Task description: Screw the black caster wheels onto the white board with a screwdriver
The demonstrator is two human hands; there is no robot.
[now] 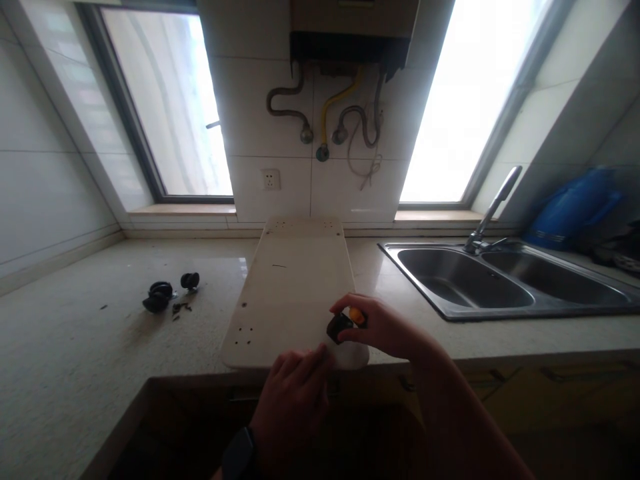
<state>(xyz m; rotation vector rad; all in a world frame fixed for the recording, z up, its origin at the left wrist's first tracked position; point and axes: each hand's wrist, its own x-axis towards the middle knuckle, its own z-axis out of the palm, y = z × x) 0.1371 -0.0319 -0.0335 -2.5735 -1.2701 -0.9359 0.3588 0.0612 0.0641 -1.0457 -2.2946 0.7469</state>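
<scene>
A pale board (305,267) with rounded corners and small screw holes lies flat on the counter, its near end at the counter's front edge. Over its near right corner, my right hand (375,327) is closed around a black caster wheel (339,327). An orange piece (357,316) shows between that hand's fingers and palm; its kind is unclear. Low at the board's near edge is my left hand (297,383), fingers bent and pressed together, fingertips close to the caster. Whatever they pinch is hidden. A dark watch (239,453) is on the left wrist.
Black caster wheels (158,297) lie on the counter (115,333) to the left, another caster (190,281) beside them and several screws (180,308) in front. On the right is a steel double sink (450,273) with a faucet (493,207) and a blue jug (575,207) behind.
</scene>
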